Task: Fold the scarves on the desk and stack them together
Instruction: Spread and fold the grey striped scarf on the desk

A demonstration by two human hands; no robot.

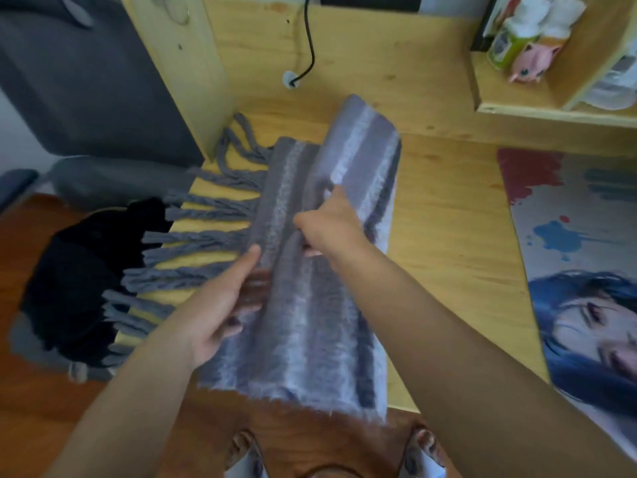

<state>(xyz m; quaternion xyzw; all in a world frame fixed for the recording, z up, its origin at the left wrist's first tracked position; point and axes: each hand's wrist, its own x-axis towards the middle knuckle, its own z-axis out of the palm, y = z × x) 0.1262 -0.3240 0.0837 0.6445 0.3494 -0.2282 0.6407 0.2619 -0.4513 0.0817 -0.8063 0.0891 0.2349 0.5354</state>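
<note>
A grey and lilac striped scarf (310,326) lies lengthwise on the wooden desk (448,219), its near end hanging over the front edge. Thick grey tassels (193,236) fan out to the left. My right hand (327,225) grips a fold of the scarf near its middle, and the far part (362,146) is lifted and folded over. My left hand (224,298) holds the scarf's left edge, thumb on top and fingers underneath. A black scarf or cloth (86,281) lies bunched at the desk's left edge, partly over it.
A printed mat with a face and paint splashes (579,270) covers the desk's right side. A shelf (551,81) with bottles and a pink toy (527,63) stands back right. A black cable (310,46) runs into a desk hole. A grey chair (86,81) stands left.
</note>
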